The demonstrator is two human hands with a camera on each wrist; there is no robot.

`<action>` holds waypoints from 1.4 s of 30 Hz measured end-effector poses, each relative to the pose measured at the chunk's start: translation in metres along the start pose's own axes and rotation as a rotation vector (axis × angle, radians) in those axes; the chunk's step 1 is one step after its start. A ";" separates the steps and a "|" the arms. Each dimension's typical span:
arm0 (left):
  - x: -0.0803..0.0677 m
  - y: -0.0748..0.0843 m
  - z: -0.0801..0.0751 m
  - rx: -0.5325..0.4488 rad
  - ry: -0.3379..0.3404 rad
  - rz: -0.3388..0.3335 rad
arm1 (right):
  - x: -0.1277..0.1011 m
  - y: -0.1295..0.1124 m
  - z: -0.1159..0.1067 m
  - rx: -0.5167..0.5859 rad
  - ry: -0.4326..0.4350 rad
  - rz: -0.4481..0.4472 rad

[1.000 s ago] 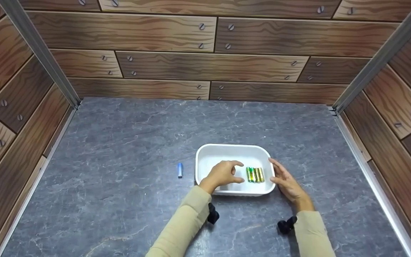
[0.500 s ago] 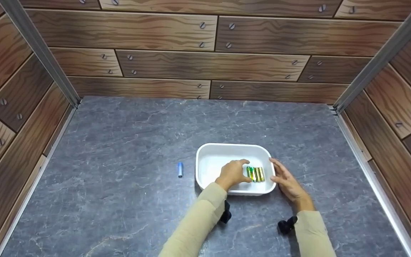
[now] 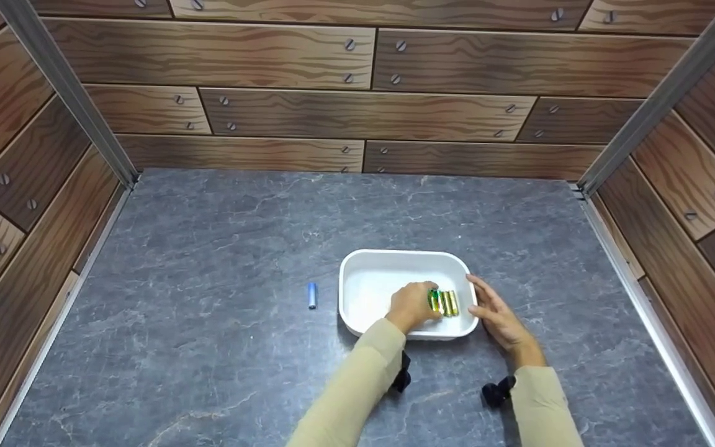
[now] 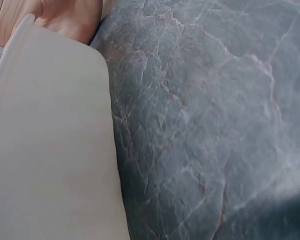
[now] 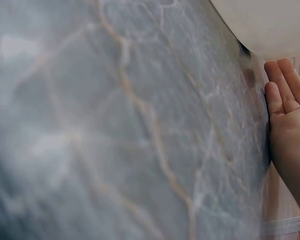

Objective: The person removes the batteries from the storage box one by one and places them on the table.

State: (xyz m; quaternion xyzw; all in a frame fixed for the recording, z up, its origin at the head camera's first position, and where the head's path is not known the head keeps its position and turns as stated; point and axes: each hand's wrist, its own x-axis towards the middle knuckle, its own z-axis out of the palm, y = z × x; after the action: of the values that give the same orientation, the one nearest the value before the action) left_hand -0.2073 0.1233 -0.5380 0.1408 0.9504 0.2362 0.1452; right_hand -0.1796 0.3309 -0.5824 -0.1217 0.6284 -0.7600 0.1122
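Note:
A white plastic tray (image 3: 370,273) stands on the marbled surface. Inside its right part, several green and gold batteries (image 3: 447,303) lie side by side. My left hand (image 3: 412,305) reaches over the tray's near edge, its thumb and a finger curled at the two ends of the leftmost battery. Outside the tray, my right hand (image 3: 501,318) touches the right rim with its thumb and mostly straight fingers. The right wrist view has the right hand (image 5: 290,110) below the tray's wall (image 5: 270,30). A tray wall (image 4: 55,125) covers much of the left wrist view, hiding the batteries.
Left of the tray lies a blue cylinder (image 3: 312,295) like a battery, apart from everything else. The grey marbled tabletop (image 3: 208,261) is bounded by wood-patterned walls (image 3: 283,115) and metal corner posts (image 3: 59,87).
My left hand has moved right inside the tray, and its thumb and finger have come to the ends of the leftmost battery. The right hand has stayed at the rim.

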 end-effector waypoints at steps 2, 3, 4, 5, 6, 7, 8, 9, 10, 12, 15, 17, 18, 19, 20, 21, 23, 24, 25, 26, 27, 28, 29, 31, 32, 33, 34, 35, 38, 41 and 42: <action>0.000 0.000 0.001 0.001 0.009 0.008 | 0.000 0.000 0.000 -0.003 0.000 0.003; 0.000 0.000 0.002 0.003 0.013 0.010 | 0.000 -0.001 0.001 -0.006 0.000 0.005; 0.000 0.000 0.002 0.007 0.018 0.009 | 0.000 -0.001 0.001 -0.009 0.003 0.008; 0.000 0.000 0.002 0.009 0.024 0.006 | 0.000 -0.001 0.001 -0.010 0.006 0.012; 0.001 -0.001 0.002 0.010 0.029 0.002 | 0.000 -0.001 0.001 -0.016 0.005 0.009; 0.000 -0.001 0.002 0.013 0.032 -0.003 | 0.000 -0.002 0.002 -0.016 0.008 0.012; 0.000 -0.001 0.002 0.015 0.034 -0.009 | 0.000 -0.002 0.002 -0.017 0.009 0.013; 0.000 -0.002 0.002 0.016 0.037 -0.014 | 0.000 -0.002 0.002 -0.019 0.009 0.015; 0.000 -0.002 0.002 0.018 0.039 -0.019 | 0.000 -0.002 0.002 -0.019 0.013 0.015; 0.000 -0.002 0.001 0.019 0.042 -0.025 | 0.000 -0.002 0.002 -0.022 0.018 0.014; 0.000 -0.003 0.001 0.028 0.052 -0.022 | 0.000 -0.003 0.003 -0.026 0.041 0.035; 0.001 -0.003 0.000 0.044 0.062 -0.012 | 0.000 -0.003 0.003 -0.034 0.057 0.054; 0.001 -0.003 -0.001 0.059 0.066 -0.005 | 0.000 -0.003 0.003 -0.037 0.066 0.064; 0.001 -0.003 -0.001 0.079 0.065 0.003 | 0.000 -0.003 0.003 -0.039 0.073 0.074; 0.001 -0.003 -0.002 0.098 0.065 0.011 | 0.000 -0.003 0.003 -0.039 0.080 0.082; 0.002 -0.003 -0.002 0.113 0.063 0.019 | 0.000 -0.003 0.003 -0.039 0.083 0.084; 0.002 -0.004 -0.004 0.141 0.051 0.025 | 0.000 -0.003 0.003 -0.037 0.084 0.084; 0.003 -0.004 -0.004 0.152 0.044 0.028 | 0.000 -0.003 0.003 -0.034 0.082 0.079; 0.003 -0.004 -0.005 0.157 0.034 0.028 | 0.000 -0.002 0.002 -0.031 0.078 0.074; 0.004 -0.004 -0.006 0.158 0.025 0.027 | 0.000 -0.002 0.002 -0.028 0.074 0.070; 0.004 -0.005 -0.007 0.158 0.019 0.027 | 0.000 -0.002 0.002 -0.025 0.070 0.064; 0.005 -0.005 -0.008 0.160 0.012 0.025 | 0.000 -0.002 0.001 -0.022 0.066 0.060; 0.005 -0.005 -0.009 0.162 0.006 0.026 | 0.000 -0.002 0.001 -0.020 0.063 0.055; 0.006 -0.006 -0.011 0.159 -0.005 0.032 | 0.000 -0.002 0.001 -0.015 0.057 0.054; 0.006 -0.006 -0.013 0.159 -0.008 0.035 | 0.000 -0.001 0.001 -0.013 0.055 0.054; 0.006 -0.006 -0.014 0.159 -0.013 0.038 | 0.000 -0.001 0.001 -0.012 0.054 0.054; 0.006 -0.006 -0.016 0.160 -0.019 0.039 | 0.000 -0.001 0.001 -0.012 0.053 0.054; 0.006 -0.006 -0.017 0.157 -0.024 0.041 | 0.001 -0.001 0.001 -0.012 0.051 0.052; 0.005 -0.007 -0.022 0.149 -0.035 0.040 | 0.001 -0.001 0.001 -0.013 0.050 0.050; 0.004 -0.008 -0.027 0.141 -0.035 0.045 | 0.001 -0.001 0.001 -0.019 0.054 0.052; 0.004 -0.008 -0.028 0.144 -0.032 0.049 | 0.001 -0.001 0.001 -0.020 0.058 0.057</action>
State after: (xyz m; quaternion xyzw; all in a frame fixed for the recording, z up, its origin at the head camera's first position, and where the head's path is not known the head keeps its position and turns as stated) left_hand -0.2223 0.1063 -0.5187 0.1778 0.9588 0.1686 0.1440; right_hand -0.1801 0.3297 -0.5810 -0.0830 0.6424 -0.7533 0.1143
